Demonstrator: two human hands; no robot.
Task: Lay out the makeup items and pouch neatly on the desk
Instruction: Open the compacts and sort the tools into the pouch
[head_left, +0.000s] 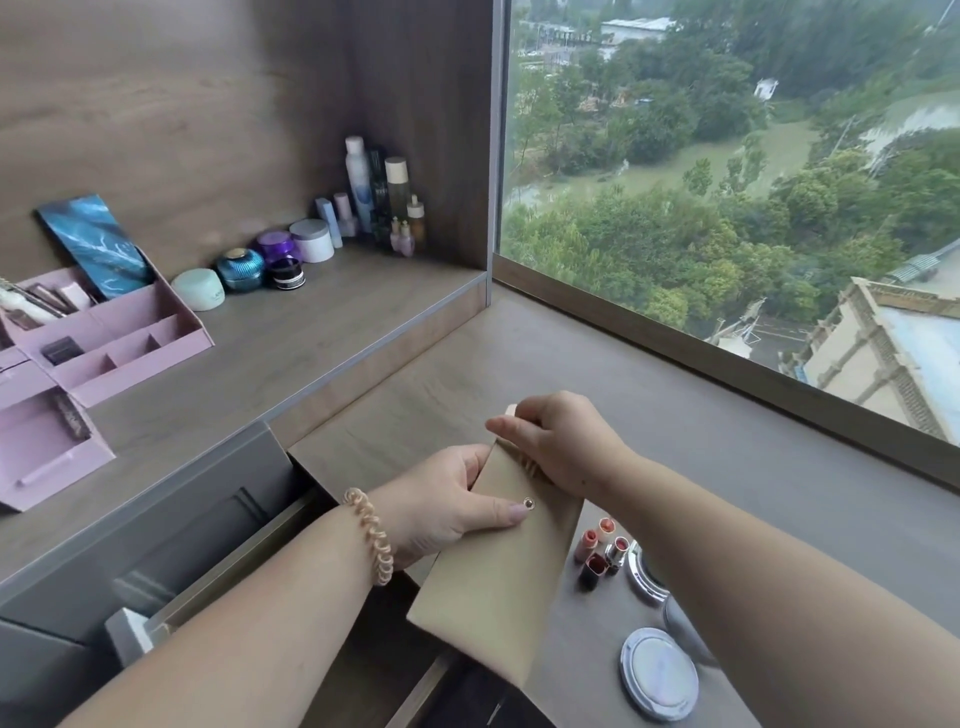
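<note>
Person's L hand (452, 501) grips a flat tan fabric pouch (493, 597), thumb pressed on its front by the metal snap. The pouch is held tilted over the near edge of the grey-brown wooden desk (701, 467). R hand (563, 441), fingers curled, pinches a small pale object (511, 410) at the pouch's top opening. Four red/pink lipsticks (597, 551) sit on the desk just right of the pouch. A round white compact (658, 673) lies nearer the person.

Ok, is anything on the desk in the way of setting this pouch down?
To its right, yes: lipsticks and a round compact lie beside the pouch. Nothing visible sits on the desk ahead of it.
</note>
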